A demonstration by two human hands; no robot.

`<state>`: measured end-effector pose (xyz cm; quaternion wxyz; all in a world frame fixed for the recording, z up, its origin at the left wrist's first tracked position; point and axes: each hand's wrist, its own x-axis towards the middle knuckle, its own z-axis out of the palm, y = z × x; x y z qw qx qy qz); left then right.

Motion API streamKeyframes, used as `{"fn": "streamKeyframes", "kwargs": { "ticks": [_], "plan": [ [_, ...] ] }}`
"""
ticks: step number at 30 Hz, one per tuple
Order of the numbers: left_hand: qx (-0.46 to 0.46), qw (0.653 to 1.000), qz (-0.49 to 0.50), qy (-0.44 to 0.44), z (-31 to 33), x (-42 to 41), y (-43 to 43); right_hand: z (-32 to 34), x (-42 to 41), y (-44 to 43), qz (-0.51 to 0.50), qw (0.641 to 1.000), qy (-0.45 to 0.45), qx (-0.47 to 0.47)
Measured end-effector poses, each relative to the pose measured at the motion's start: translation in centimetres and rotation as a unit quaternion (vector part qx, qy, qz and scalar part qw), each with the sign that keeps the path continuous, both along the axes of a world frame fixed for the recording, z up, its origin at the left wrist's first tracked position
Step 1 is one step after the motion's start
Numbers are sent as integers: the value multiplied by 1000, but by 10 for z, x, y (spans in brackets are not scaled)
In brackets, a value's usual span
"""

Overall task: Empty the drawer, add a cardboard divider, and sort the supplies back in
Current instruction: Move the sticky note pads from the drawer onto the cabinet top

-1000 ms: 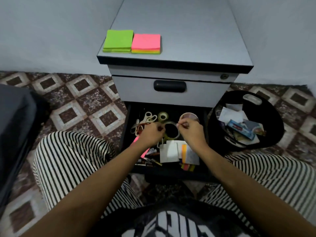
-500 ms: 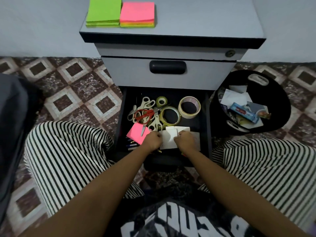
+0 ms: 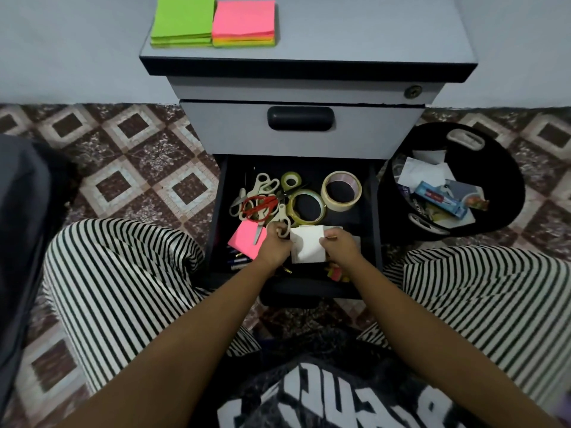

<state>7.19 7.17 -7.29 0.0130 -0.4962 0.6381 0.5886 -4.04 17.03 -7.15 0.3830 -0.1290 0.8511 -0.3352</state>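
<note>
The open black drawer (image 3: 372, 211) holds scissors (image 3: 258, 200), tape rolls (image 3: 341, 191), a pink sticky pad (image 3: 245, 239), pens (image 3: 236, 261) and small coloured notes (image 3: 335, 273). A white pad of paper (image 3: 307, 247) sits near the drawer's front. My left hand (image 3: 275, 244) grips its left edge and my right hand (image 3: 341, 245) grips its right edge, fingers curled around it. A green sticky pad (image 3: 183, 20) and a pink-topped stack (image 3: 244, 23) lie on the cabinet top.
The grey cabinet (image 3: 309, 26) has a shut upper drawer with a black handle (image 3: 300, 118). A black bin (image 3: 506, 168) with paper and packets stands to the right on the patterned tile floor. My striped-trousered knees flank the drawer. A dark object (image 3: 18, 242) fills the left edge.
Both hands came back from the tape rolls at the drawer's rear to its front and took hold of the white pad. The view tilted down and closer.
</note>
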Motion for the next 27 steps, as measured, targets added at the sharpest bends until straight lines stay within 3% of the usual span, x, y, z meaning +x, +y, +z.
{"fn": "streamKeyframes", "kwargs": {
  "ticks": [7, 9, 12, 14, 17, 20, 27],
  "plan": [
    [47, 999, 9, 6, 6, -3, 0, 1, -13, 0, -36, 995, -82, -51],
    [45, 999, 6, 10, 7, -4, -3, 0, -18, 1, 2, 997, -56, -52],
    [35, 999, 24, 17, 5, -2, -10, 0, -33, 4, 144, 986, 83, 10],
    [40, 998, 51, 18, 3, 1, -14, 0, -42, 6, 258, 949, 161, 78],
    [52, 995, 80, 23, 3, 6, -16, 0, -46, 9, 435, 855, 232, 163],
    [56, 994, 86, 24, 3, 8, -16, 3, -45, 13, 533, 771, 289, 195],
    [68, 993, 95, 24, 1, 6, -17, 9, -45, 5, 588, 704, 351, 189]
  ]
}}
